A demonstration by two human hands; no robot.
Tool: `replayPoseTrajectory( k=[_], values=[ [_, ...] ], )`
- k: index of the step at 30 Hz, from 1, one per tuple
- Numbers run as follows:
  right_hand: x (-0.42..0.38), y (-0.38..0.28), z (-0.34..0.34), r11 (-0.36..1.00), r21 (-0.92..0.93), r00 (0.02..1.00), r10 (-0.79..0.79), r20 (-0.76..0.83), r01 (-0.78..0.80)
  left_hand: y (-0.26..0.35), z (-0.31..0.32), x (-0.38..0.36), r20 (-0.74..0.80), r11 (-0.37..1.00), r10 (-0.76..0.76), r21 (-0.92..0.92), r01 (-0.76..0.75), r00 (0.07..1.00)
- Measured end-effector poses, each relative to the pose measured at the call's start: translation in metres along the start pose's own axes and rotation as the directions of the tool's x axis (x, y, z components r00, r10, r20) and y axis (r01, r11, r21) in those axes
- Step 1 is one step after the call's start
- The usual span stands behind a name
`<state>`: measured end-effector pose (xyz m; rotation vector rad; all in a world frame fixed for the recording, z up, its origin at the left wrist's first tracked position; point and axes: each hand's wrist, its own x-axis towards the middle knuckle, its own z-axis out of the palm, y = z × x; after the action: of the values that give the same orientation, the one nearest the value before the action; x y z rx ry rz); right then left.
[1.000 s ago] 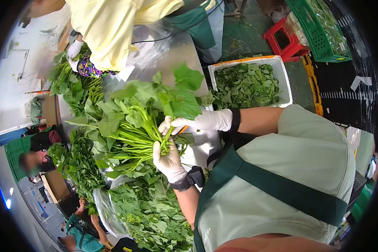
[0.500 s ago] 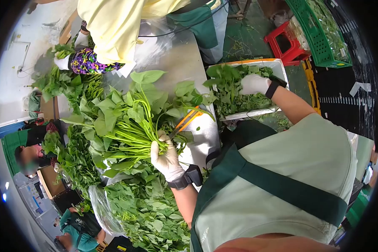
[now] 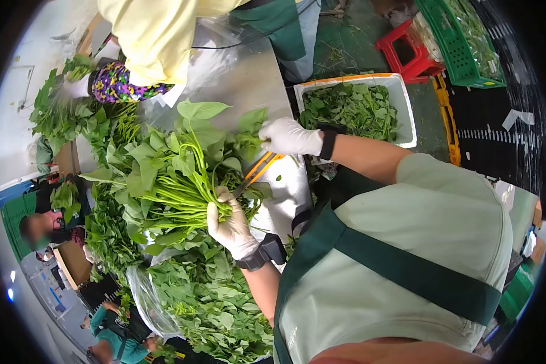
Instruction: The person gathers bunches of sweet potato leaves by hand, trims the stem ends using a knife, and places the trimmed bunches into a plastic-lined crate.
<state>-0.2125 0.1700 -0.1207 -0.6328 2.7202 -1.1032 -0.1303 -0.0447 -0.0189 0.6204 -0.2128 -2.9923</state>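
My left hand (image 3: 232, 225), in a white glove, is closed around a thick bunch of leafy green stems (image 3: 185, 197). The stem ends point toward me and the broad leaves spread away. My right hand (image 3: 288, 136), also gloved, has its fingertips pinched on a leafy sprig (image 3: 249, 138) just beyond the bunch. Between the two hands, scissors with orange handles (image 3: 262, 167) lie at the table's near edge, their blades partly hidden by leaves. Loose greens (image 3: 224, 309) heap up beside my left forearm.
A white foam box (image 3: 407, 124) of leaves stands right of the metal table (image 3: 252, 79). Across it, a person in a yellow top (image 3: 148, 36) handles greens. A red stool (image 3: 400, 54) and green crate (image 3: 461, 57) stand behind. Other people work at far left.
My right hand has moved from over the foam box back to the leaves near the scissors. My left hand still holds the bunch.
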Motion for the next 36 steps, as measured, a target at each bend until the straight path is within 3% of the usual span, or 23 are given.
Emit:
replayPoseTrajectory(
  k=[1,2,3,4,5,7,9,11,13,19,24,26,29,31,36],
  values=[
    [0.002,0.004,0.000,1.000,0.004,1.000,-0.007,0.008,0.007,-0.001,0.000,-0.001,0.029,1.000,0.003,0.014,-0.003,1.000],
    [0.004,0.008,0.000,0.837,0.509,0.980,0.161,0.117,-0.199,-0.001,0.001,-0.002,0.057,1.000,0.003,0.029,-0.005,0.998],
    [0.005,0.009,-0.002,0.406,0.834,0.924,0.247,0.293,-0.373,-0.001,0.001,-0.003,0.055,1.000,0.008,0.027,-0.010,0.998],
    [0.003,-0.007,-0.028,0.229,0.857,0.878,0.257,0.405,-0.462,-0.002,0.002,-0.002,0.051,1.000,-0.005,-0.003,0.005,0.999],
    [0.003,-0.017,-0.042,0.233,0.856,0.878,0.255,0.404,-0.462,-0.002,0.003,-0.001,0.048,0.999,-0.018,-0.033,0.020,0.999],
    [0.002,-0.034,-0.051,0.020,0.878,0.843,0.290,0.452,-0.477,-0.002,0.001,0.000,0.056,1.000,-0.007,-0.023,0.008,0.998],
    [0.001,-0.050,-0.040,0.091,0.929,0.920,0.204,0.335,-0.359,-0.002,-0.001,0.001,0.058,1.000,0.002,-0.010,-0.002,0.998],
    [0.002,-0.077,-0.041,0.017,0.920,0.908,0.168,0.384,-0.392,-0.001,-0.003,0.001,0.066,0.996,0.029,0.088,-0.035,0.997],
    [0.010,-0.092,-0.026,0.030,0.947,0.939,0.140,0.313,-0.320,-0.002,-0.003,0.000,0.046,0.995,0.025,0.093,-0.030,0.999],
    [0.025,-0.116,-0.013,0.072,0.961,0.953,0.168,0.252,-0.266,-0.002,-0.006,-0.003,0.052,0.981,0.019,0.192,-0.029,0.998],
    [0.026,-0.120,-0.020,0.066,0.971,0.958,0.186,0.216,-0.232,0.002,-0.011,-0.001,0.083,0.988,-0.060,0.149,0.047,0.995],
    [0.027,-0.120,-0.016,0.229,0.955,0.975,0.154,0.158,-0.191,0.003,-0.012,-0.002,0.086,0.977,-0.036,0.214,0.017,0.996],
    [0.029,-0.122,-0.012,0.344,0.932,0.986,0.153,0.060,-0.110,0.001,-0.014,-0.003,0.061,0.944,0.014,0.329,-0.033,0.998],
    [0.029,-0.126,-0.015,0.380,0.921,0.986,0.161,0.033,-0.093,0.004,-0.019,-0.002,0.084,0.939,-0.018,0.343,-0.012,0.996],
    [0.031,-0.128,-0.012,0.398,0.911,0.987,0.151,0.054,-0.111,-0.002,-0.018,-0.006,-0.061,0.884,0.093,0.464,-0.054,0.994]
  ],
)
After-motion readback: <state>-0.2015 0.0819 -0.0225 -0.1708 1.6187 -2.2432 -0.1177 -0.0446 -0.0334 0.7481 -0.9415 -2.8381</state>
